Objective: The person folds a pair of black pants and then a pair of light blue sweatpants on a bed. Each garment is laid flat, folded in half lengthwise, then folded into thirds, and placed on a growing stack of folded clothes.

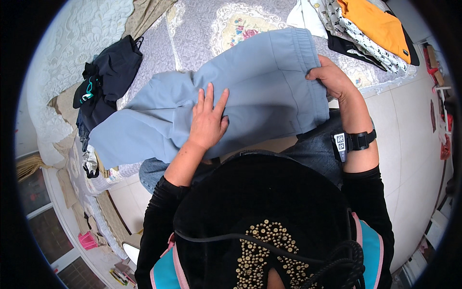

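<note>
a smooth, pale blue-grey cloth garment is spread over the blue denim-covered lap and the lavender, flower-patterned quilt, reaching from nine o'clock to between one and two. its wide, gathered waistband is turned toward two o'clock; thin seams are seen near it, and soft folds are bunched toward ten. the waistband is clamped in the grip of the bare right hand, thumb uppermost. the cloth is touched by the bare left hand, its fingers apart. crumpled dark navy clothes are seen at ten o'clock, a stack of folded clothes topped with orange at two.
</note>
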Available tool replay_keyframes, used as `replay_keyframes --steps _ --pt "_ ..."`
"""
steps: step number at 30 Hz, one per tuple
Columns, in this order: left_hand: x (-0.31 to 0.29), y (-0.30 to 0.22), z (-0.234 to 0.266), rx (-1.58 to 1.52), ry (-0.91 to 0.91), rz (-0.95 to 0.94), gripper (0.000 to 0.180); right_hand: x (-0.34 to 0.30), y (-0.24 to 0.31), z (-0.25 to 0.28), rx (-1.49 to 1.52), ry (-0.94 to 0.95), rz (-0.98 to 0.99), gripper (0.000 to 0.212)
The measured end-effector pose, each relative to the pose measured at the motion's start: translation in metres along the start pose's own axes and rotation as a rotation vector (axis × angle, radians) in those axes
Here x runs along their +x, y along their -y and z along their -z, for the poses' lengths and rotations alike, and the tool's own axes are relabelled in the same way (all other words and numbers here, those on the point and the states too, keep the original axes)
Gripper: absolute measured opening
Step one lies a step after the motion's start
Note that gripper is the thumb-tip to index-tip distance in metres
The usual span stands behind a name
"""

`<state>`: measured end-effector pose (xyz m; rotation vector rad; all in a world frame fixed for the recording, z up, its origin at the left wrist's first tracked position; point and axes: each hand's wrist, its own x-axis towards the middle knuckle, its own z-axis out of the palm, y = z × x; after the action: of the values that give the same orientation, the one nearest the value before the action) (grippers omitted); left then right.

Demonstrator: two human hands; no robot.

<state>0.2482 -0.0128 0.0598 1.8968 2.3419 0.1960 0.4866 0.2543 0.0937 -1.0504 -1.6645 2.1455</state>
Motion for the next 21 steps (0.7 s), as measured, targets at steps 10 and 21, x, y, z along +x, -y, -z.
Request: replay_keyframes --steps 10,21 --pt "0.008 0.009 0.002 -0.15 0.039 0.029 0.046 0.004 -0.001 -0.001 -0.038 0.013 0.011 0.05" --pt "-0.002 0.018 0.003 -0.212 -0.007 -0.039 0.03 -0.004 -0.014 -0.005 0.11 0.272 -0.026 0.069"
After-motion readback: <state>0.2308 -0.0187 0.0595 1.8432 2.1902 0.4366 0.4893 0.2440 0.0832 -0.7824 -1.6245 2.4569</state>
